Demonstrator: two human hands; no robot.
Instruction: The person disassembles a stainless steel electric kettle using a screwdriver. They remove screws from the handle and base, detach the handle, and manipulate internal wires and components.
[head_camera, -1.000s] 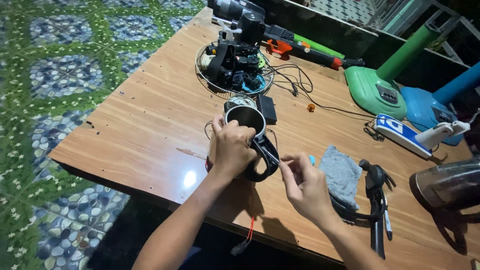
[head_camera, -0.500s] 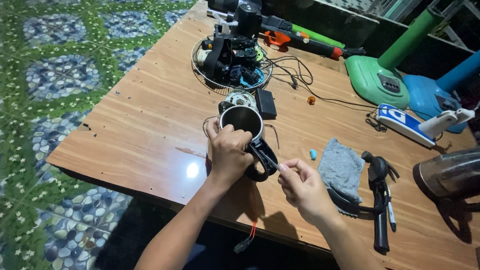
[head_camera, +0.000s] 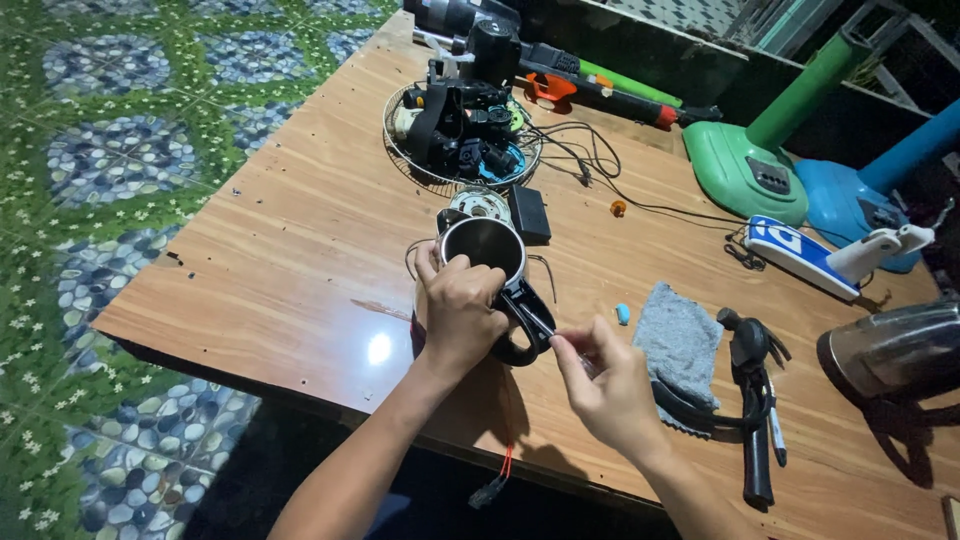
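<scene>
The right hand (head_camera: 610, 390) is nearest, above the front edge of the wooden table (head_camera: 290, 250). Its fingertips are pinched together at the black handle (head_camera: 525, 325) of a metal kettle (head_camera: 480, 270); whether they hold some small thing I cannot tell. The left hand (head_camera: 460, 315) is closed around the kettle body, which stands upright near the middle of the table. To the right lie a grey cloth (head_camera: 680, 345) and a black tool (head_camera: 750, 400). Farther away is a wire basket (head_camera: 460, 140) with dark parts, and a green fan base (head_camera: 745, 170).
</scene>
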